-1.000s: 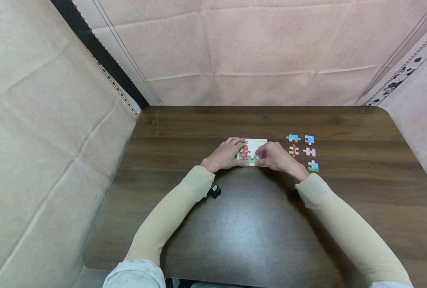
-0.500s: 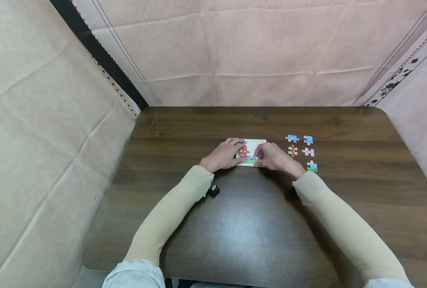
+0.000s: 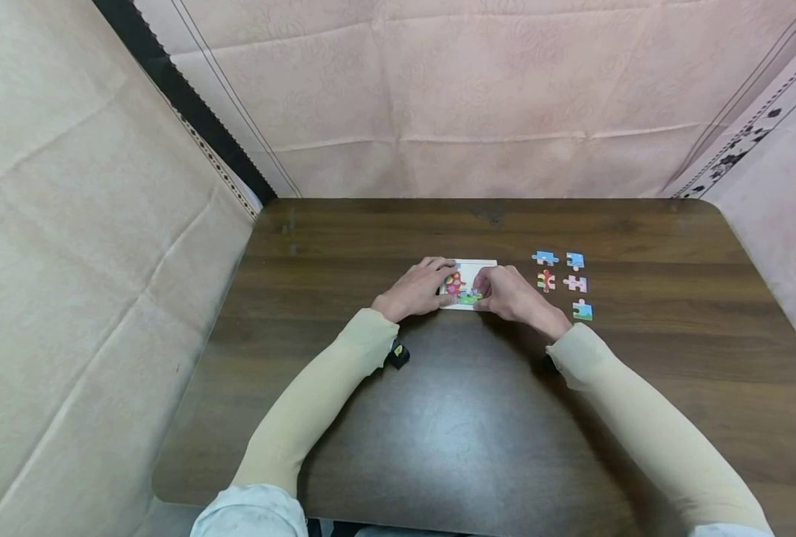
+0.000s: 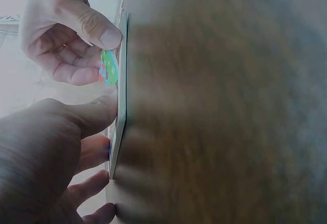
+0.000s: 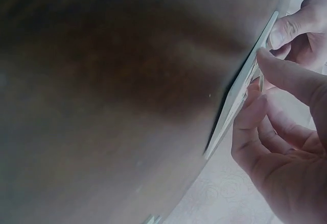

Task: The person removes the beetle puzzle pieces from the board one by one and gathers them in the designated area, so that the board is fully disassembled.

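Note:
A shallow white puzzle tray [image 3: 477,265] lies flat on the table, with red ladybird-like and green picture parts along its left and near side. My left hand [image 3: 419,289] holds the tray's left side, thumb at the near edge and fingers across the left part. Over the tray's near right portion, my right hand [image 3: 513,294] pinches a puzzle piece between thumb and curled fingers. In the left wrist view this green patterned piece [image 4: 109,68] stands tilted against the tray, its top partly hidden by the right thumb. The right wrist view shows it nearly edge-on among the fingertips.
Right of the tray lie several loose puzzle pieces: two blue ones [image 3: 575,260], a red one [image 3: 546,280], a pink one [image 3: 575,284] and a blue-green one [image 3: 582,309]. The brown table [image 3: 398,418] ends at a pale cloth [image 3: 491,89] behind.
The right fingers shift slightly over the near right of the tray, still pinching the piece. The left hand, the tray and the loose pieces keep their places.

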A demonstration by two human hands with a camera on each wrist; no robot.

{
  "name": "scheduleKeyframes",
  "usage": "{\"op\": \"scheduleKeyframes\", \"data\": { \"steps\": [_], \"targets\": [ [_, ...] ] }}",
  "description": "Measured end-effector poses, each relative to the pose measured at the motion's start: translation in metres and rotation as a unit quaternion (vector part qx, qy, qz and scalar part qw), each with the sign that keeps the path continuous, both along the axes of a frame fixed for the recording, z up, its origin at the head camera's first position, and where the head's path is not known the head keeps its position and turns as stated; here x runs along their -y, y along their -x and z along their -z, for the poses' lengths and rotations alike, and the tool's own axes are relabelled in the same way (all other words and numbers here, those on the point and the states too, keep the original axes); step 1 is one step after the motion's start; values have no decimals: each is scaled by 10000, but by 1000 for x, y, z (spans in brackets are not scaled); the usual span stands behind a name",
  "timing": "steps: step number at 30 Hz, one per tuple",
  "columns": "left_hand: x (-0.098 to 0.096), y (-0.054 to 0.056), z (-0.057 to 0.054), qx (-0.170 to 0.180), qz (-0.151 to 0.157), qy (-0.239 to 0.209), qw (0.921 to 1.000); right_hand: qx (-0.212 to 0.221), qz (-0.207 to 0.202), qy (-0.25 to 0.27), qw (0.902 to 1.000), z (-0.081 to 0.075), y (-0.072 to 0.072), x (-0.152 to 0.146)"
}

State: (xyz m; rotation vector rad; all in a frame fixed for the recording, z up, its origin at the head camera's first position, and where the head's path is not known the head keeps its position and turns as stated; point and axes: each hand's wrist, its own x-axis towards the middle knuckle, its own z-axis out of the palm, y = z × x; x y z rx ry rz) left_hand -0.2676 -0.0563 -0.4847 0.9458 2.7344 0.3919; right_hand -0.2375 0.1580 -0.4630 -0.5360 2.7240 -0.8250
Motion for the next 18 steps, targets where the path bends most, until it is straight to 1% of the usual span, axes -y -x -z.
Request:
{"op": "scheduleKeyframes", "data": {
  "steps": [12, 18],
  "targets": [
    [1, 1, -1, 13, -51, -71, 10000, -128, -152, 53, 9998, 3, 3, -1],
    [1, 2, 0, 60, -48, -108, 9999, -202, -99, 52, 9997, 4, 4, -2]
  ]
}}
